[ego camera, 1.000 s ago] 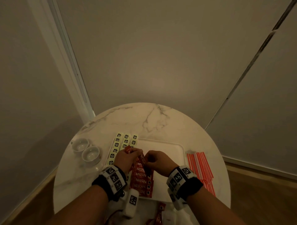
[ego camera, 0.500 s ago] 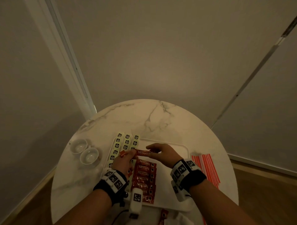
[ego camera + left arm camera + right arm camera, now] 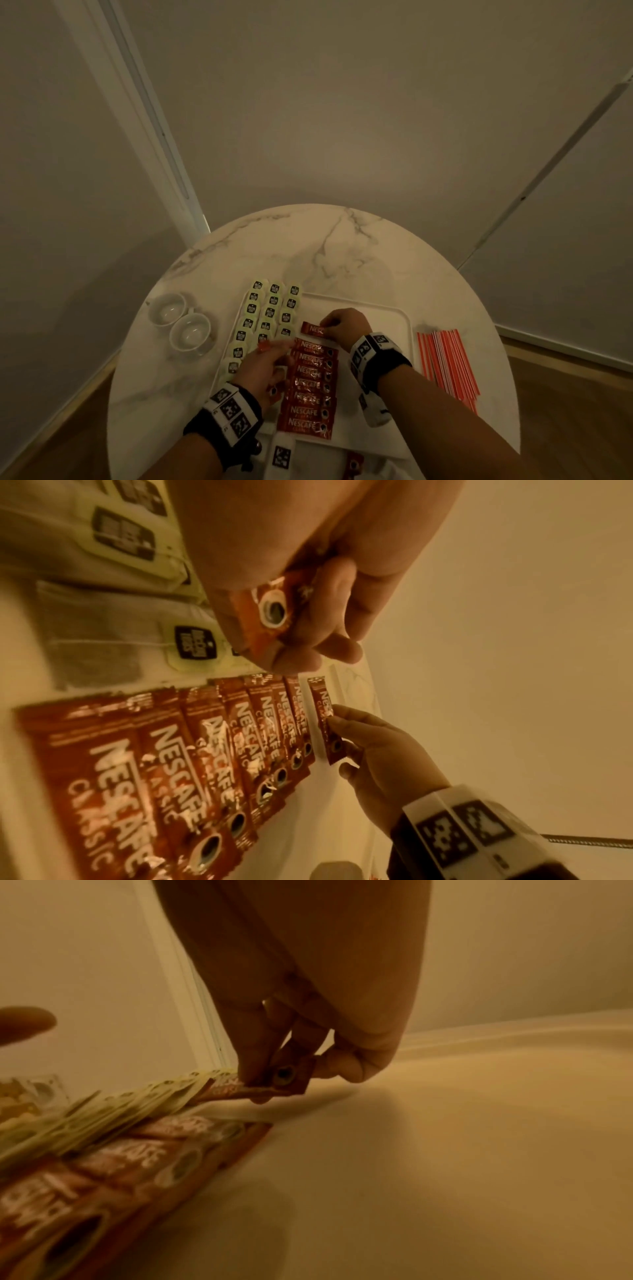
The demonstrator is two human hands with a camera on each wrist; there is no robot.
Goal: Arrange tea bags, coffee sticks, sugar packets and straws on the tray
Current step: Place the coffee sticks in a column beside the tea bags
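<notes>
step: laying one more coffee stick (image 3: 315,331) at far end of the coffee row (image 3: 310,387) on the tray (image 3: 387,310)
right hand (image 3: 346,325): pinches stick's right end betw. thumb + fingers, low over the tray
stick axis: runs left-right, parallel to the row, just beyond its last stick w/ a small gap
left hand (image 3: 262,368): curled round spare sticks (image 3: 270,615), hovering at row's left edge by the tea bags (image 3: 270,313)
nearer hand: right, already on it; prob. just lower + let go
straws (image 3: 448,366): on the table (image 3: 308,246), right of tray, not loaded yet
sugar: can't spot any
</notes>
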